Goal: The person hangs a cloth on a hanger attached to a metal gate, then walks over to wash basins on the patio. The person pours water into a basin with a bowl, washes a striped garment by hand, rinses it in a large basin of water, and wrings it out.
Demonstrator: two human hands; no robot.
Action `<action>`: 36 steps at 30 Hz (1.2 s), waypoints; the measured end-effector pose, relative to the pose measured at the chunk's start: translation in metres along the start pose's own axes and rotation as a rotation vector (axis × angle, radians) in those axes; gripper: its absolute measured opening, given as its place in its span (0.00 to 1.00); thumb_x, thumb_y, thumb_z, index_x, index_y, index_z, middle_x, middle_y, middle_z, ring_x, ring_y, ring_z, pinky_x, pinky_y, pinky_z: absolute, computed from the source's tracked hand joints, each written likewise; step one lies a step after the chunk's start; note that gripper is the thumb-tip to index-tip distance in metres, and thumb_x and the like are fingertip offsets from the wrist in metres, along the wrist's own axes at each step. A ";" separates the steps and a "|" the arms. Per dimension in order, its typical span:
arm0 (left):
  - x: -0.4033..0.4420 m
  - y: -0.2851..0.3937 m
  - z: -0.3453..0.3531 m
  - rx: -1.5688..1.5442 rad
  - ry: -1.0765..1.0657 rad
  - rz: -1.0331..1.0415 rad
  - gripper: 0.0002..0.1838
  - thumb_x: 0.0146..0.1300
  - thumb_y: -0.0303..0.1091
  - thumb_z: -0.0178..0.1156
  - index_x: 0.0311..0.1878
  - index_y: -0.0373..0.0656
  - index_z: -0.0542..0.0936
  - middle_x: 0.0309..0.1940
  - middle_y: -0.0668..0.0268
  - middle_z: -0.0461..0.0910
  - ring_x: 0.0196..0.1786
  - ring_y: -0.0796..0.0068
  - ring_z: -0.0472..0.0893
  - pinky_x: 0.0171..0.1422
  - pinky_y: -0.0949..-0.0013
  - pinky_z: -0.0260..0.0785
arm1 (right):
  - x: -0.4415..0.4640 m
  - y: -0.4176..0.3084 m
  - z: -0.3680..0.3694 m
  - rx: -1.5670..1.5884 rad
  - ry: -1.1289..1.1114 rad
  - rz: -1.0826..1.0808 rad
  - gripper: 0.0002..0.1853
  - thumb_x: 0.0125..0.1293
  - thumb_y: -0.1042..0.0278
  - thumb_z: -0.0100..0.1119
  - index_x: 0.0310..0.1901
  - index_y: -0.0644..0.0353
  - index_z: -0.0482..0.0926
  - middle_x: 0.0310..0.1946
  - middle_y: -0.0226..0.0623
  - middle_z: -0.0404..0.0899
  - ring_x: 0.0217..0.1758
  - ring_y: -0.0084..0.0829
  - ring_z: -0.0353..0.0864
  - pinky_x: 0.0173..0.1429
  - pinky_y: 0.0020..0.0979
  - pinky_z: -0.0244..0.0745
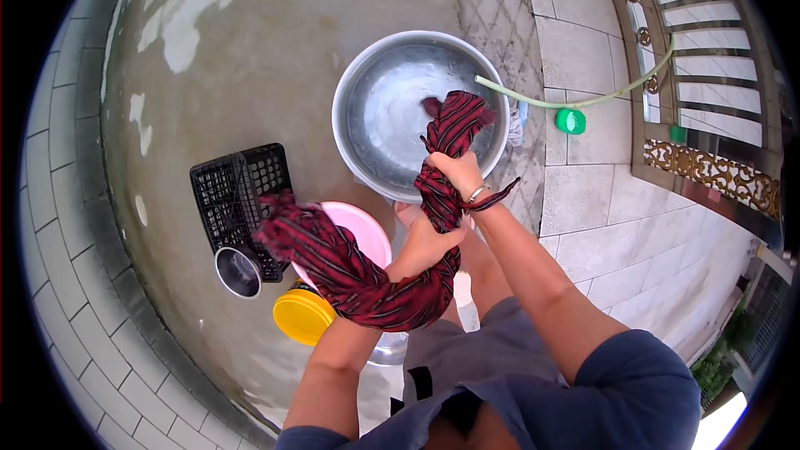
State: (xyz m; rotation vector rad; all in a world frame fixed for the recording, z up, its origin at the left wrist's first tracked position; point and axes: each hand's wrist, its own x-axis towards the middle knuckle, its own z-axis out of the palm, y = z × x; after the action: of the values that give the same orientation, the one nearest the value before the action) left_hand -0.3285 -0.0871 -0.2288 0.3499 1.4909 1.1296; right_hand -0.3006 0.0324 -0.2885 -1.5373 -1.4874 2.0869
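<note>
A red cloth (367,283) with dark stripes is twisted into a thick rope, its kind of garment unclear. My left hand (423,247) is closed around its middle, and one long end lies draped over my left forearm. Higher up, my right hand (457,172), with a bracelet on the wrist, grips the twisted upper part. That upper end sticks out over a large metal basin (337,108) of water. A thin dark strip of the cloth trails across my right wrist.
A pale green hose (575,103) reaches over the basin's rim from a metal gate (708,75). Beside it stands a green cup (571,122). To the left are a black crate (242,192), metal bowl (238,272), pink basin (367,229) and yellow tub (302,317).
</note>
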 end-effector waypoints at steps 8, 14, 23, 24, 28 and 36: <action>0.002 -0.008 -0.001 -0.886 0.093 0.036 0.30 0.54 0.36 0.62 0.56 0.38 0.59 0.48 0.67 0.67 0.49 0.75 0.69 0.53 0.71 0.63 | -0.020 -0.015 0.001 -0.005 -0.184 -0.223 0.10 0.45 0.68 0.58 0.28 0.64 0.74 0.24 0.33 0.74 0.29 0.25 0.71 0.35 0.28 0.67; -0.004 0.007 0.003 -0.808 0.097 -0.167 0.23 0.55 0.32 0.59 0.53 0.40 0.64 0.45 0.63 0.71 0.44 0.75 0.73 0.42 0.73 0.69 | -0.026 -0.058 -0.002 -1.091 -0.378 -0.084 0.38 0.46 0.30 0.44 0.37 0.63 0.78 0.32 0.55 0.76 0.38 0.49 0.75 0.46 0.39 0.68; -0.026 0.028 -0.007 -0.585 -0.099 -0.079 0.31 0.45 0.28 0.65 0.54 0.39 0.64 0.44 0.69 0.70 0.49 0.76 0.68 0.56 0.70 0.59 | 0.071 -0.091 -0.028 -1.013 -0.488 -0.253 0.40 0.55 0.28 0.26 0.34 0.56 0.80 0.35 0.43 0.78 0.41 0.39 0.76 0.50 0.32 0.66; -0.030 0.037 -0.006 -0.601 -0.119 -0.098 0.31 0.44 0.29 0.66 0.54 0.39 0.64 0.42 0.69 0.70 0.47 0.77 0.68 0.54 0.72 0.60 | 0.079 -0.079 -0.018 -0.888 -0.516 -0.540 0.38 0.57 0.30 0.25 0.37 0.54 0.80 0.38 0.42 0.78 0.45 0.36 0.75 0.54 0.32 0.64; -0.040 0.042 -0.012 -0.619 -0.239 -0.076 0.29 0.43 0.31 0.67 0.50 0.39 0.66 0.39 0.69 0.71 0.43 0.79 0.69 0.50 0.74 0.61 | 0.090 -0.037 0.008 -1.062 -0.825 -0.500 0.36 0.58 0.32 0.24 0.41 0.51 0.80 0.44 0.44 0.75 0.52 0.36 0.71 0.59 0.32 0.60; -0.043 0.035 -0.035 -0.717 0.066 0.126 0.21 0.45 0.32 0.64 0.43 0.38 0.70 0.34 0.68 0.74 0.38 0.77 0.73 0.44 0.74 0.65 | 0.086 -0.034 -0.034 -0.194 -0.989 0.846 0.38 0.56 0.31 0.37 0.55 0.58 0.68 0.54 0.37 0.68 0.55 0.29 0.69 0.59 0.31 0.62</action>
State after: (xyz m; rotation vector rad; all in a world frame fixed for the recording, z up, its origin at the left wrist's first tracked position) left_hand -0.3607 -0.1179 -0.1805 -0.0947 1.0339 1.6981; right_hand -0.3271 0.1227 -0.3169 -1.3722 -1.3769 3.6783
